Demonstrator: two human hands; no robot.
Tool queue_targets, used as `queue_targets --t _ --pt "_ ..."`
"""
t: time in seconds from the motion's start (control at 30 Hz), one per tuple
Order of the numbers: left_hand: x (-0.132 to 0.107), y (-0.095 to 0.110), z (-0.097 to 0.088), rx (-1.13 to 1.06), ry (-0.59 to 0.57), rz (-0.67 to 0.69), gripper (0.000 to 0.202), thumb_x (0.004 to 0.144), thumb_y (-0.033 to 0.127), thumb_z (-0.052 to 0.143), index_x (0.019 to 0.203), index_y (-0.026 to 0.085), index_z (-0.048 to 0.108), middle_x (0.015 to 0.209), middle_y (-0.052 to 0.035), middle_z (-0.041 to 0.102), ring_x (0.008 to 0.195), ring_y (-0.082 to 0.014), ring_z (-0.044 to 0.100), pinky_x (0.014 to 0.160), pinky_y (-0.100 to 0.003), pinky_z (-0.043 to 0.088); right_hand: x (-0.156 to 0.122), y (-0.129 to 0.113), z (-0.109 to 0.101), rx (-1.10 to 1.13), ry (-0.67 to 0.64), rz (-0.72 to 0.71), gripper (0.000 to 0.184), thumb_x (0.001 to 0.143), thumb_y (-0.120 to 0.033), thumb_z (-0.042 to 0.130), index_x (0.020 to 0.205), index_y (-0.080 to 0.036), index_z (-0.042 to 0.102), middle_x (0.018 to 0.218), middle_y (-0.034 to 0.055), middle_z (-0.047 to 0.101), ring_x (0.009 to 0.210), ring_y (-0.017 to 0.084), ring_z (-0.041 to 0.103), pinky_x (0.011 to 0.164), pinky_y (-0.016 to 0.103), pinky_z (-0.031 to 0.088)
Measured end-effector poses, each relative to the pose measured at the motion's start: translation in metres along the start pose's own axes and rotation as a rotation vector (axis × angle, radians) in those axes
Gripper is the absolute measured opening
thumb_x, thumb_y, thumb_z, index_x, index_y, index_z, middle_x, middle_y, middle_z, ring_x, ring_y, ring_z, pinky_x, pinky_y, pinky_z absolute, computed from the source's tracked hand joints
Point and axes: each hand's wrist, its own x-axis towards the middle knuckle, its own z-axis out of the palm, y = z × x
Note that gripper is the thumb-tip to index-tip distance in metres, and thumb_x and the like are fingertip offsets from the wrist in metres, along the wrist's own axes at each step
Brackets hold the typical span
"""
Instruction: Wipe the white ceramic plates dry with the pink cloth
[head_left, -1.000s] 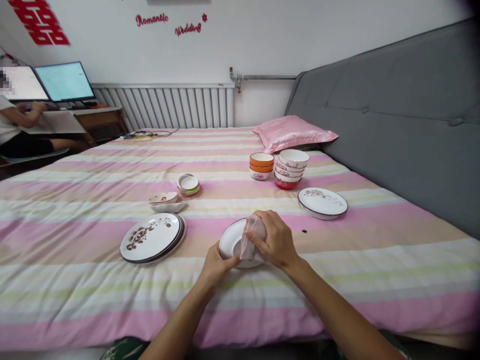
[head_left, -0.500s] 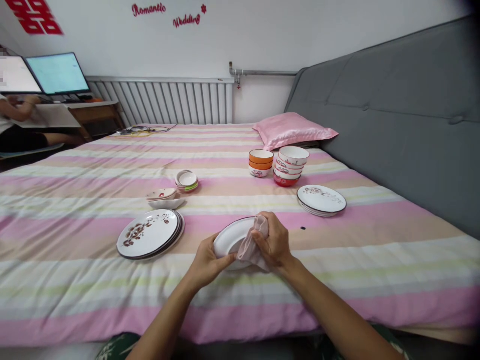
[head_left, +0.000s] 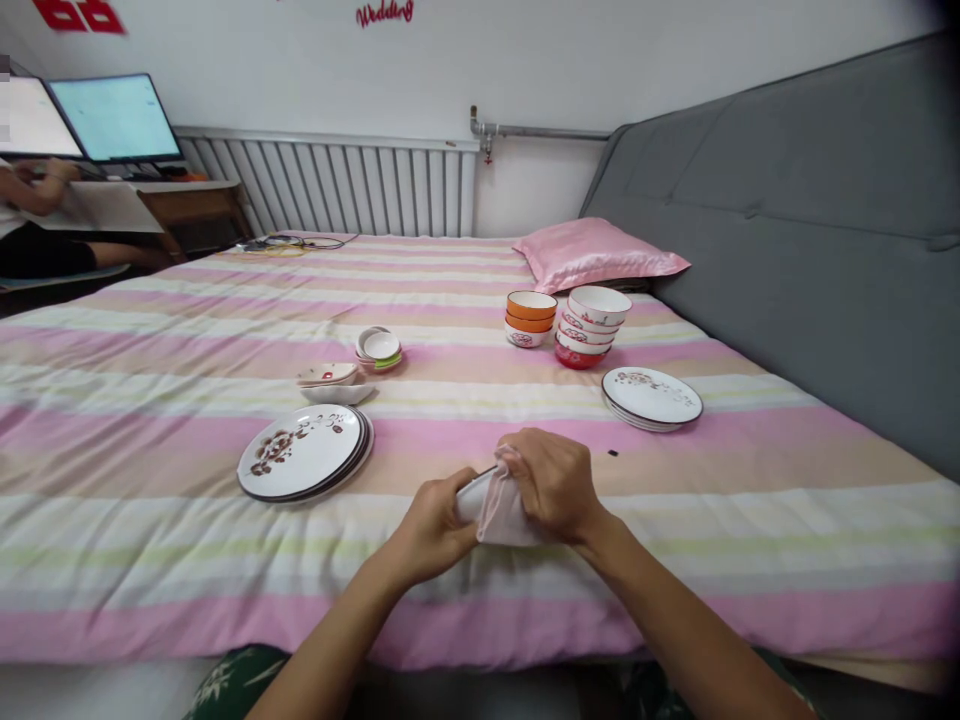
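Between my hands a white plate point(head_left: 470, 497) with a dark rim is tilted up, seen nearly edge-on. My left hand point(head_left: 435, 528) grips its left edge, thumb on the near side. My right hand point(head_left: 555, 485) is closed on a pale pink cloth point(head_left: 501, 510), pressing it over the plate's right part, which the cloth and fingers hide. To the left lies a stack of flower-patterned plates point(head_left: 304, 450). A second stack of such plates point(head_left: 651, 396) lies to the right.
Farther back on the striped bed point(head_left: 420, 430) stand orange and white bowls point(head_left: 531, 318), a taller bowl stack point(head_left: 589, 328), small dishes point(head_left: 379, 347) and oblong dishes point(head_left: 330, 383). A pink pillow point(head_left: 600, 255) lies by the grey headboard point(head_left: 787, 180). A person point(head_left: 37, 220) sits far left.
The plate has been tipped from showing its white face to nearly edge-on. My right hand and the cloth have shifted slightly right over its rim. The view has tilted down a little.
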Motion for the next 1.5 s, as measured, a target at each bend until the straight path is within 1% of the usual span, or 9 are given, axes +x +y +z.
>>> queue_targets --t 0.1,0.2,0.47,0.67,0.87,1.0,1.2,1.37,1.5 --pt "-0.002 -0.007 0.009 0.176 -0.002 0.083 0.007 0.065 0.014 0.055 0.071 0.017 0.058 0.06 0.0018 0.054 0.052 -0.0113 0.045 0.049 -0.022 0.036 0.002 -0.023 0.001 -0.185 -0.103 -0.097 0.021 0.09 -0.027 0.039 0.08 -0.019 0.056 0.065 0.0016 0.057 0.061 0.014 0.049 0.057 0.029 0.029" --pt "-0.004 -0.015 0.017 0.276 0.022 0.137 0.014 0.061 0.011 0.053 0.052 0.018 0.045 0.053 0.0025 0.042 0.05 -0.0101 0.037 0.047 -0.022 0.029 -0.002 -0.04 0.005 -0.304 -0.112 -0.091 0.024 0.09 -0.028 0.039 0.074 -0.019 0.054 0.061 0.0016 0.052 0.06 0.016 0.043 0.056 0.032 0.025" --pt "0.002 -0.003 0.014 0.214 0.024 0.062 0.01 0.063 0.009 0.047 0.056 0.017 0.048 0.054 0.0035 0.043 0.052 -0.0089 0.036 0.048 -0.02 0.032 -0.004 -0.021 0.007 -0.244 -0.047 -0.089 0.021 0.088 -0.028 0.04 0.078 -0.018 0.057 0.063 0.0029 0.053 0.063 0.017 0.044 0.06 0.033 0.027" --pt "0.008 0.001 0.009 0.0 0.07 -0.1 0.022 0.065 0.018 0.058 0.086 0.016 0.061 0.072 -0.0007 0.062 0.064 -0.0166 0.055 0.057 -0.023 0.044 -0.007 0.01 0.008 -0.073 0.049 0.102 0.02 0.087 -0.023 0.038 0.075 -0.018 0.054 0.068 0.0044 0.054 0.067 0.016 0.047 0.063 0.03 0.033" --pt "0.012 -0.004 0.002 -0.108 0.075 -0.094 0.04 0.069 0.019 0.061 0.108 0.013 0.058 0.098 -0.0062 0.066 0.086 -0.0226 0.061 0.073 -0.029 0.048 -0.022 0.028 0.025 0.236 0.186 0.478 0.026 0.091 -0.026 0.03 0.066 -0.021 0.037 0.06 -0.0027 0.039 0.055 0.012 0.039 0.055 0.026 0.031" --pt "0.012 -0.008 0.001 -0.104 0.134 -0.119 0.044 0.068 0.022 0.065 0.11 0.012 0.058 0.102 -0.0082 0.066 0.092 -0.025 0.06 0.081 -0.033 0.048 -0.032 0.031 0.038 0.4 0.32 0.692 0.03 0.092 -0.034 0.028 0.065 -0.022 0.033 0.058 -0.0051 0.033 0.052 0.011 0.035 0.051 0.025 0.029" --pt "0.009 -0.029 0.02 -0.278 0.176 -0.25 0.048 0.061 0.033 0.074 0.102 0.011 0.063 0.091 -0.0083 0.07 0.085 -0.0279 0.064 0.07 -0.035 0.052 -0.04 0.043 0.045 0.534 0.521 0.922 0.036 0.089 -0.044 0.032 0.061 -0.022 0.03 0.057 -0.0057 0.031 0.053 0.011 0.032 0.053 0.025 0.031" --pt "0.006 -0.036 0.039 -0.38 0.219 -0.338 0.042 0.059 0.033 0.076 0.091 0.008 0.066 0.089 -0.0111 0.07 0.083 -0.0287 0.064 0.07 -0.035 0.052 -0.038 0.047 0.045 0.612 0.553 0.957 0.036 0.087 -0.046 0.035 0.062 -0.021 0.033 0.058 -0.0059 0.033 0.054 0.01 0.033 0.054 0.024 0.032" --pt "0.004 -0.026 0.035 -0.487 0.231 -0.306 0.037 0.062 0.026 0.072 0.094 0.009 0.065 0.087 -0.0086 0.069 0.079 -0.0246 0.063 0.068 -0.031 0.051 -0.031 0.041 0.038 0.65 0.512 0.891 0.035 0.088 -0.044 0.035 0.062 -0.021 0.034 0.058 -0.0063 0.033 0.054 0.01 0.032 0.053 0.024 0.03"
